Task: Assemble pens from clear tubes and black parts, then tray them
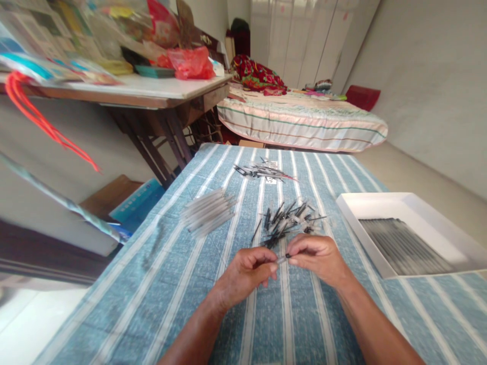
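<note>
Near the front middle of the striped cloth, my left hand (245, 274) pinches a small clear tube (281, 260) between thumb and fingers. Thumb and fingertips of my right hand (319, 257) are closed on a small black piece (288, 256) at the tube's right end. Most of the tube is hidden by my left fingers. Just beyond my hands lies a loose pile of black and clear plastic pieces (291, 220). To its left is a row of whitish, translucent thin sticks (209, 213), blurred.
A white tray (380, 203) at the right holds a layer of dark thin rods (405, 243). Farther back on the cloth (182, 284) lies a heap of thin black and clear pieces (262, 171). A cluttered side table (182, 88) stands left, a bed (304, 119) behind.
</note>
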### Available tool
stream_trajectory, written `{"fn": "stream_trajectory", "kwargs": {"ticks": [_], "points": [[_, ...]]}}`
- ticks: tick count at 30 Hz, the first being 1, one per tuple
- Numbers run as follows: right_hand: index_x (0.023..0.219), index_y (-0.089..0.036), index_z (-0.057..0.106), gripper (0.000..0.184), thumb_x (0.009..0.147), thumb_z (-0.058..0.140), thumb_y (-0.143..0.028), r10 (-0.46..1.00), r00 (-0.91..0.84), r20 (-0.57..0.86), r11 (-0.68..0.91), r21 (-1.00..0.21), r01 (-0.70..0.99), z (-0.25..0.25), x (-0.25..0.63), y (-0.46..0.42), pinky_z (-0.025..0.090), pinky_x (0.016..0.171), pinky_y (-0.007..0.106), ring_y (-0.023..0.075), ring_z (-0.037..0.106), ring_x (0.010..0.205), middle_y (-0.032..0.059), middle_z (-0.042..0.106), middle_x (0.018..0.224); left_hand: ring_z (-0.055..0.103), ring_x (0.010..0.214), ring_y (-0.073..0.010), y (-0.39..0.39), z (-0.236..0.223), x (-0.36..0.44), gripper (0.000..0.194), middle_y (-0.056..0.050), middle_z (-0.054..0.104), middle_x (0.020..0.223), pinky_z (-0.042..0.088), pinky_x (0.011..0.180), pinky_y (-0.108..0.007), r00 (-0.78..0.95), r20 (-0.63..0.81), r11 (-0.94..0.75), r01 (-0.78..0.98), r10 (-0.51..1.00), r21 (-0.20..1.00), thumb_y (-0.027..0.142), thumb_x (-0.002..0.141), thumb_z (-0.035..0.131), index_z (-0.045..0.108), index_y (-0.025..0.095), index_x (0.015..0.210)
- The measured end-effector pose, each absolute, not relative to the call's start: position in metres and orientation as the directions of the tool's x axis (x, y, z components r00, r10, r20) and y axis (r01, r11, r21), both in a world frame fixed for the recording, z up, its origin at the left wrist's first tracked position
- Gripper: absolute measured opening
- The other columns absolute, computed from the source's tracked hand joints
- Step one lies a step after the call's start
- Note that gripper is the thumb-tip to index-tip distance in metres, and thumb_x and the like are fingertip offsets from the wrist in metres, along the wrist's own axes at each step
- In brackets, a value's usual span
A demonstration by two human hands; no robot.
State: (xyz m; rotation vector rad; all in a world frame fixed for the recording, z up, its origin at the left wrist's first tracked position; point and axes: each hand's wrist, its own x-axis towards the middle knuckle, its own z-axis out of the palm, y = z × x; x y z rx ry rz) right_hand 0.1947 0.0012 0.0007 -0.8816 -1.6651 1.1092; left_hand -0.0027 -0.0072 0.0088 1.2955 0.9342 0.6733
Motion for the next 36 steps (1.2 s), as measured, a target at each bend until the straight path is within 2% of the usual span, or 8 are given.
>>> {"fn": "stream_trajectory", "kwargs": {"ticks": [9,18,23,27,32,36], "points": [[0.070,-0.016,0.066,0.011,0.073,0.066,-0.027,0.850,-0.397,0.345,0.423,-0.898,0.125,0.008,0.195,0.000,0.046,0.061,0.026,0.0143,0.059,0.067,0.0047,0.064,0.069,0.047,0.049,-0.0083,-0.008,0.010,-0.001,0.015,0.001,0.060,0.062,0.037,0.049,-0.021,0.483,-0.222,0.155,0.174,0.847,0.972,0.029,0.074,0.057,0.063,0.015,0.074],[0.071,-0.015,0.066,0.018,0.076,0.063,-0.032,0.835,-0.498,0.233,0.400,-0.880,0.257,0.006,0.196,-0.001,0.045,0.059,0.022,0.0117,0.057,0.063,0.0038,0.063,0.069,0.046,0.050,-0.0095,-0.008,0.002,-0.003,0.017,0.001,0.057,0.061,0.037,0.049,-0.021,0.534,-0.246,0.126,0.250,0.809,0.960,0.028,0.076,0.053,0.063,0.015,0.074],[0.074,-0.015,0.066,0.014,0.077,0.061,-0.028,0.839,-0.508,0.197,0.396,-0.861,0.319,0.003,0.196,0.000,0.043,0.059,0.021,0.0113,0.056,0.063,0.0028,0.063,0.069,0.048,0.052,-0.0102,-0.008,0.001,-0.003,0.017,0.002,0.057,0.060,0.037,0.050,-0.021,0.523,-0.222,0.070,0.294,0.823,0.953,0.029,0.077,0.052,0.062,0.017,0.071],[0.079,-0.016,0.067,0.012,0.077,0.061,-0.027,0.845,-0.504,0.179,0.398,-0.839,0.370,0.004,0.197,0.001,0.042,0.058,0.020,0.0109,0.055,0.061,0.0015,0.063,0.068,0.046,0.049,-0.0100,-0.007,0.005,-0.003,0.018,0.003,0.055,0.057,0.036,0.049,-0.021,0.512,-0.249,0.087,0.320,0.822,0.944,0.030,0.077,0.051,0.060,0.016,0.070],[0.071,-0.017,0.064,0.017,0.081,0.054,-0.026,0.838,-0.523,0.158,0.437,-0.768,0.468,0.005,0.193,-0.001,0.036,0.053,0.019,0.0090,0.049,0.055,-0.0016,0.056,0.059,0.046,0.048,-0.0101,-0.006,0.005,-0.002,0.019,0.003,0.055,0.056,0.034,0.048,-0.021,0.489,-0.252,0.057,0.379,0.835,0.924,0.030,0.077,0.050,0.060,0.017,0.068],[0.068,-0.017,0.061,0.018,0.082,0.053,-0.025,0.841,-0.520,0.148,0.435,-0.757,0.488,0.004,0.190,-0.002,0.034,0.053,0.018,0.0082,0.046,0.054,-0.0032,0.052,0.057,0.046,0.048,-0.0103,-0.005,0.005,-0.003,0.019,0.003,0.055,0.055,0.033,0.049,-0.021,0.488,-0.230,0.016,0.403,0.842,0.915,0.029,0.077,0.049,0.060,0.017,0.067]]}}
